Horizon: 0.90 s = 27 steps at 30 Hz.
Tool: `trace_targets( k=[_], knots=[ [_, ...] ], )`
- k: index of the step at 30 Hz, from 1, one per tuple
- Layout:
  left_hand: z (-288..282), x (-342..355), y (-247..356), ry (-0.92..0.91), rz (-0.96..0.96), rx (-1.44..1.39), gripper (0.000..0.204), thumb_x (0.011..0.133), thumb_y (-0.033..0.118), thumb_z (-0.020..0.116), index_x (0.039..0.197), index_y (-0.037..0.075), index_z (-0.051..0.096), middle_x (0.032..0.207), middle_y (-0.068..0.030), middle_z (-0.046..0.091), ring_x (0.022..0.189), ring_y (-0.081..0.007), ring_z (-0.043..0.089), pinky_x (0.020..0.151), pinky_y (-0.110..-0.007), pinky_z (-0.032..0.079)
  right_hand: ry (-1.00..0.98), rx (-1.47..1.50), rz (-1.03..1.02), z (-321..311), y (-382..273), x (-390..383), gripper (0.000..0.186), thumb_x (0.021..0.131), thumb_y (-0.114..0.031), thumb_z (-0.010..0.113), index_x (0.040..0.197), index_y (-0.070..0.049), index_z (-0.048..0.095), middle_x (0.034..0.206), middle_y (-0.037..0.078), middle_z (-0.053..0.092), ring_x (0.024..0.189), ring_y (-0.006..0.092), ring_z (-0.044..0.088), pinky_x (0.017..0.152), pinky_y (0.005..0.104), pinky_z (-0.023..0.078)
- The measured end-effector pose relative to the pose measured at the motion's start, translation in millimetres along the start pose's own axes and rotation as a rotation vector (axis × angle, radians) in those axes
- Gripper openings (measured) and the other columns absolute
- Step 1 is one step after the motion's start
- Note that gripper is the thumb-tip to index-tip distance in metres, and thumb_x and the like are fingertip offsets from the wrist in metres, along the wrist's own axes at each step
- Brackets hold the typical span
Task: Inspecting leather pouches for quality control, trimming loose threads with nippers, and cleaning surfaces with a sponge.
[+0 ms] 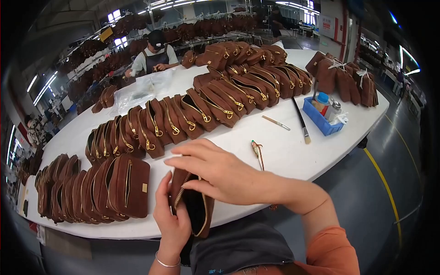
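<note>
A brown pouch (198, 211) is held upright near the table's front edge, its gold-toothed zipper open and black lining showing. My left hand (170, 215), a thin bracelet on its wrist, grips the pouch from the left side, thumb up along it. Across its top reaches my right hand (229, 176); the fingers bend over the far side and the thumb lies at the zipper's edge. My fingers hide part of the pouch's upper end. Left of my hands stands a close row of similar brown pouches (133, 188); beyond them runs a longer row of pouches with gold zipper pulls (190, 114).
On the white table (224, 135) lie a black-handled brush (301, 121), a thin wooden-handled tool (276, 122) and a small pointed tool (256, 153). A blue bin (323, 121) holds bottles. Tied brown pouches (343, 82) sit far right. Another person (156, 55) works across the table.
</note>
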State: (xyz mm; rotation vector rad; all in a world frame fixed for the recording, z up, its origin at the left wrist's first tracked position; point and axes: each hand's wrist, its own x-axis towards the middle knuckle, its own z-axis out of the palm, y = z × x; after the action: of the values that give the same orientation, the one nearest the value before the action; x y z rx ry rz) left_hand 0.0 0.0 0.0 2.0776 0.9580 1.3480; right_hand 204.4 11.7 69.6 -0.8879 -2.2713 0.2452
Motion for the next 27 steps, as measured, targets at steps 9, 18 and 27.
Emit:
trace_targets(
  k=[9, 18, 27],
  knots=[
    [12, 3, -4, 0.193, -0.09, -0.214, 0.061, 0.092, -0.01, 0.053, 0.149, 0.0, 0.034, 0.136, -0.0132, 0.052, 0.124, -0.0196, 0.052, 0.101, -0.031, 0.045, 0.585, 0.081, 0.211, 74, -9, -22, 0.061, 0.085, 0.012, 0.047, 0.145, 0.003, 0.045, 0.145, 0.028, 0.048, 0.133, 0.0417, 0.05, 0.109, 0.0407, 0.042],
    [-21, 19, -2, 0.161, 0.019, 0.006, 0.059, 0.078, -0.006, 0.066, 0.135, 0.0, 0.051, 0.126, -0.0184, 0.058, 0.116, -0.0326, 0.059, 0.097, -0.037, 0.048, 0.266, -0.106, -0.042, 47, -23, -15, 0.046, 0.083, 0.009, 0.054, 0.128, -0.002, 0.062, 0.13, 0.022, 0.059, 0.114, 0.0378, 0.063, 0.096, 0.0427, 0.054],
    [0, -12, -26, -0.111, -0.083, -0.029, 0.047, 0.076, -0.014, 0.056, 0.121, 0.0, 0.055, 0.117, -0.0155, 0.062, 0.09, -0.0188, 0.065, 0.079, -0.029, 0.053, 0.265, -0.134, 0.081, 37, 23, -7, 0.033, 0.078, 0.008, 0.058, 0.109, 0.002, 0.067, 0.095, 0.017, 0.069, 0.087, 0.0358, 0.068, 0.074, 0.0414, 0.056]
  ],
)
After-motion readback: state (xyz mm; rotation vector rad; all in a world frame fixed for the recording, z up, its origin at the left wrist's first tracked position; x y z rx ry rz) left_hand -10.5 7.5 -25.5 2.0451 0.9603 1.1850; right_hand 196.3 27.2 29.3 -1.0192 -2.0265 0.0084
